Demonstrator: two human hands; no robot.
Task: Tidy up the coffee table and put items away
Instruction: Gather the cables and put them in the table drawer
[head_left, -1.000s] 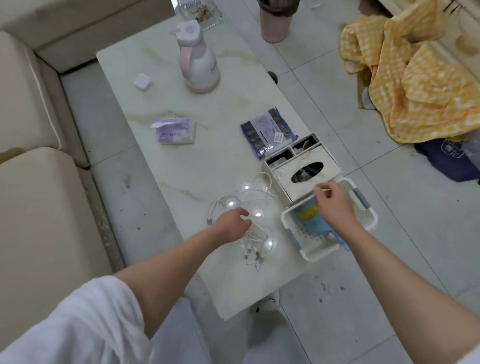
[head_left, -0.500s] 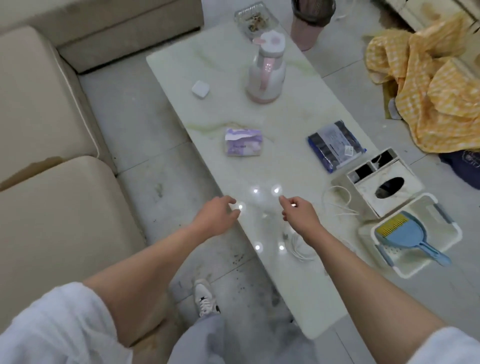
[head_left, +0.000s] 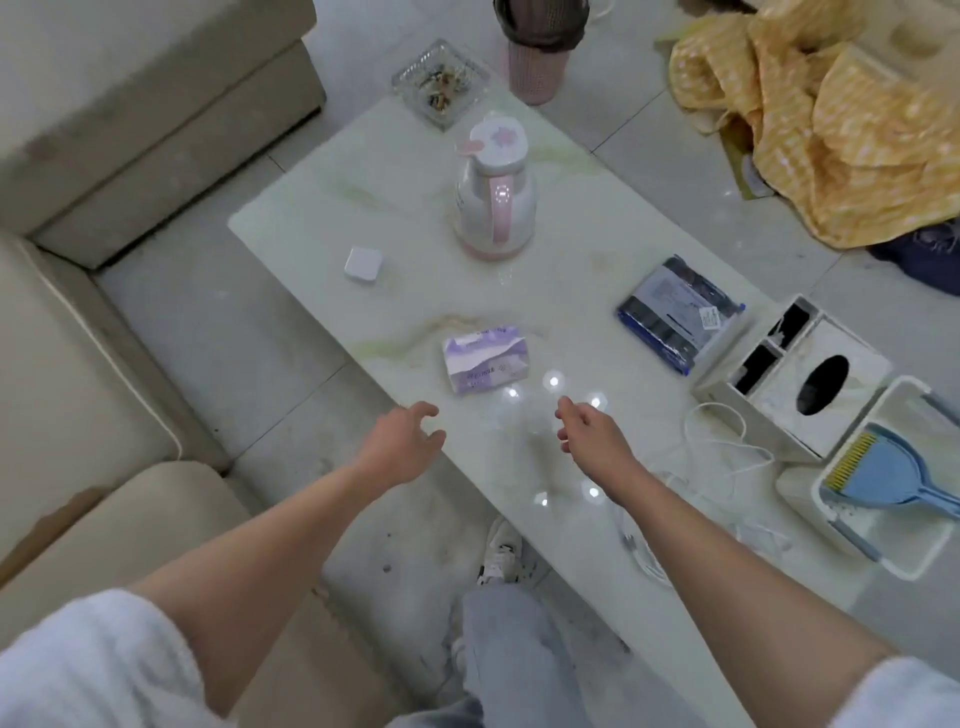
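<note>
Both hands reach over the near edge of the marble surface (head_left: 597, 280), the left hand (head_left: 397, 449) with fingers spread and empty, the right hand (head_left: 592, 439) loosely curled and holding nothing I can make out. Just beyond them lies a purple tissue pack (head_left: 487, 358). A white cable (head_left: 727, 441) trails right toward the tissue box organizer (head_left: 800, 384), with the pink-and-white thermos jug (head_left: 496, 192) farther back.

- The one camera sat on my head, looking steeply forward and down over the pale marble-patterned coffee table (head_left: 582, 291).
- It stood close enough that my forearms filled the lower frame.
</note>
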